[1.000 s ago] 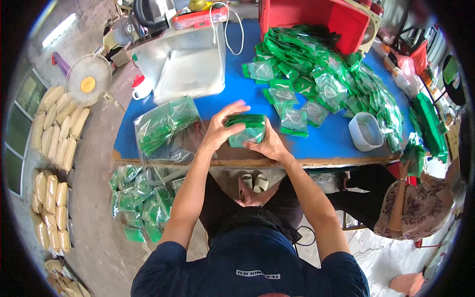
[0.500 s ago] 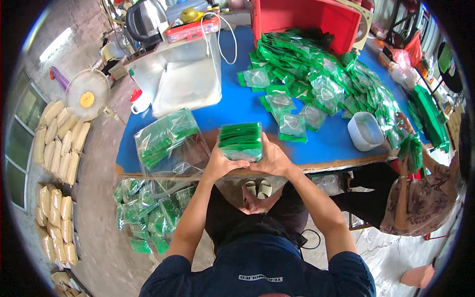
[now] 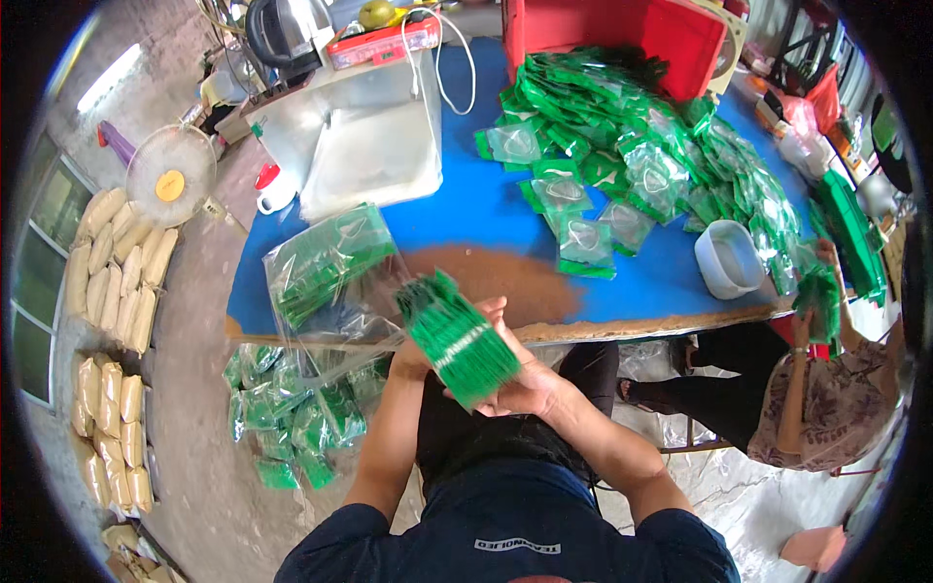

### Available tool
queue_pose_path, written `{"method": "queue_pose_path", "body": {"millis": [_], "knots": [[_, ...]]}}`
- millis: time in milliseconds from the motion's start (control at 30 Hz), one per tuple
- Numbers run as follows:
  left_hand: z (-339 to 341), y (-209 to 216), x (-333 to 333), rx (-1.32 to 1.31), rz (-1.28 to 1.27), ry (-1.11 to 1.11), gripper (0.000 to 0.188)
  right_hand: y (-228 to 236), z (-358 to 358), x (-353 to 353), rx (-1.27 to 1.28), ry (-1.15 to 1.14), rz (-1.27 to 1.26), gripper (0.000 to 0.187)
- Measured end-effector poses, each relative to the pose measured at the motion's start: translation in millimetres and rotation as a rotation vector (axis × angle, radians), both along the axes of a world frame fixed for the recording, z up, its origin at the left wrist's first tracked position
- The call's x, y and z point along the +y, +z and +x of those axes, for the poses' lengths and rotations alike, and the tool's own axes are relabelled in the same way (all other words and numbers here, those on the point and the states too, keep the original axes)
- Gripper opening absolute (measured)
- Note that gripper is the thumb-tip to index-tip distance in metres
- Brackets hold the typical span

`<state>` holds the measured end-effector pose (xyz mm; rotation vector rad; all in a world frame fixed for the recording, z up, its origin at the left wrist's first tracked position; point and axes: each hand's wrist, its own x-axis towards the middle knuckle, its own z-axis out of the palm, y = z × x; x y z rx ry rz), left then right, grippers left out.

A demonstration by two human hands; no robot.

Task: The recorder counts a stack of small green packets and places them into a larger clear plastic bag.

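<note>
A thick stack of flat green packets [image 3: 466,345] is held in front of my body, just off the table's front edge, tilted with its upper end to the left. My right hand [image 3: 530,382] grips its right side, thumb up near the table edge and fingers around the lower end. On the left side, my left hand [image 3: 412,358] presses against the stack, and most of its fingers are hidden behind it. Beside it lies a clear plastic bag [image 3: 335,262] filled with similar green packets, its loose mouth hanging toward the edge.
A heap of green packets [image 3: 641,155] spills from a red bin [image 3: 622,39] on the blue table [image 3: 466,214]. A white tub [image 3: 729,259] stands at right, near a co-worker's hands [image 3: 812,311]. Clear sleeves [image 3: 374,160] lie at back left; filled bags [image 3: 296,418] rest on the floor.
The stack has come down toward my body and turned from level to tilted. My right hand has shifted to its lower right side, and my left hand has moved behind it.
</note>
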<state>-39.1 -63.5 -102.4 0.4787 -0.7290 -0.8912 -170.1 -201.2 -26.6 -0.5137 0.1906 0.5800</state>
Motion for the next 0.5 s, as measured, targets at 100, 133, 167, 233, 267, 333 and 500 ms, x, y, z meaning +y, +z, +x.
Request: {"method": "queue_pose_path", "body": {"millis": [100,133,167,233,267,333,500], "knots": [[-2,55,1,-0.093,0.353,0.135,0.077,-37,-8,-29,0.082,-0.034,0.198,0.086],[-4,58,2,-0.185,0.326,0.327,0.080,-12,-2,-32,-0.046,-0.244,-0.020,0.086],[-9,62,5,-0.275,0.298,0.520,0.083,12,4,-34,-0.177,-0.449,-0.242,0.089],[-20,75,0,0.073,-0.172,0.246,0.083,14,16,-39,-0.411,-0.754,-0.743,0.096],[-19,67,0,0.188,-0.050,0.314,0.082,20,17,-45,-0.440,-0.714,-0.917,0.106],[-29,72,0,0.122,0.495,0.614,0.079,11,18,-55,-0.535,-0.688,-1.163,0.107],[-37,79,-23,-0.498,0.843,1.118,0.065,24,3,-45,-0.697,-0.586,-1.550,0.110]]}}
